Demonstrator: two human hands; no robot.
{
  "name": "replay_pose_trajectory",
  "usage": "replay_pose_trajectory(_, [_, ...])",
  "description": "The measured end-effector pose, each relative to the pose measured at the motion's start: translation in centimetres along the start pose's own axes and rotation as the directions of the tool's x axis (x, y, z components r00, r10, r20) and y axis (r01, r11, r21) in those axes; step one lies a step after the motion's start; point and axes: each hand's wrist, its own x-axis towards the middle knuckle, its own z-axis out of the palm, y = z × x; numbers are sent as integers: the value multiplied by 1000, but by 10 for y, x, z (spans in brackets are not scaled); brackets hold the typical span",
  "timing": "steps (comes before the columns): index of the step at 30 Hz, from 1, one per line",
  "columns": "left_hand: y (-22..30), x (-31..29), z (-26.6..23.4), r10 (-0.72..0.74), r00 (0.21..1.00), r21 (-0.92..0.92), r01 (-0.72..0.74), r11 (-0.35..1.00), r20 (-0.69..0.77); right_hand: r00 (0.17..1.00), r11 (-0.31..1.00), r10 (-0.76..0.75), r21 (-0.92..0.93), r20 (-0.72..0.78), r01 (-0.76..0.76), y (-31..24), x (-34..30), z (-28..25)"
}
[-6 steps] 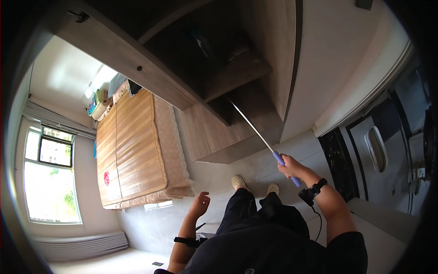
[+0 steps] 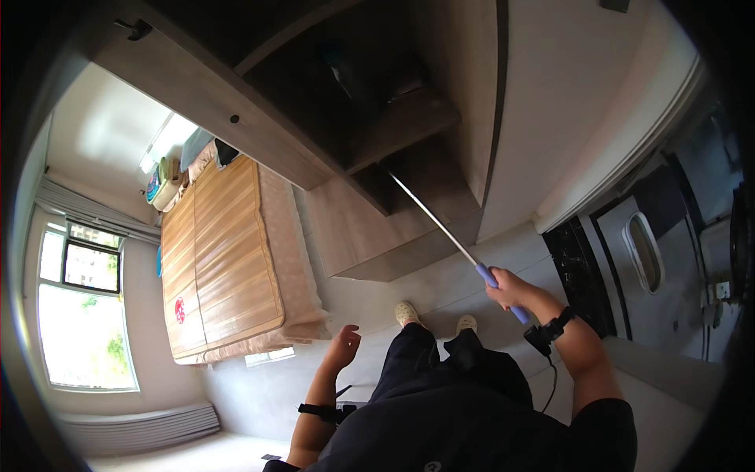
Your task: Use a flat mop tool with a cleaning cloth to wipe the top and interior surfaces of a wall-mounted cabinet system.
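Observation:
My right hand (image 2: 515, 289) grips the purple handle of a long thin metal pole (image 2: 437, 224). The pole slants up and left, and its far end reaches into a dark wooden shelf unit (image 2: 409, 126); the tip is lost in shadow there. My left hand (image 2: 344, 347) hangs free beside my left leg, fingers loosely apart, holding nothing. Both wrists wear black bands. My feet in light shoes (image 2: 406, 313) stand on the pale floor right below the shelf unit.
A bed with a bamboo mat (image 2: 224, 259) lies to the left, pillows at its far end. A bright window (image 2: 79, 315) fills the left wall. A white wall panel and a dark doorway with an appliance (image 2: 641, 252) are to the right.

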Motion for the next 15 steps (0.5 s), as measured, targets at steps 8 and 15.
replay_pose_trajectory(8, [18, 20, 14, 73, 996, 83, -78, 993, 59, 994, 988, 104, -118, 25, -100, 31, -95, 12])
replay_pose_trajectory(15, [28, 33, 29, 79, 988, 82, -90, 993, 132, 979, 974, 203, -109, 16, -201, 50, -134, 20])
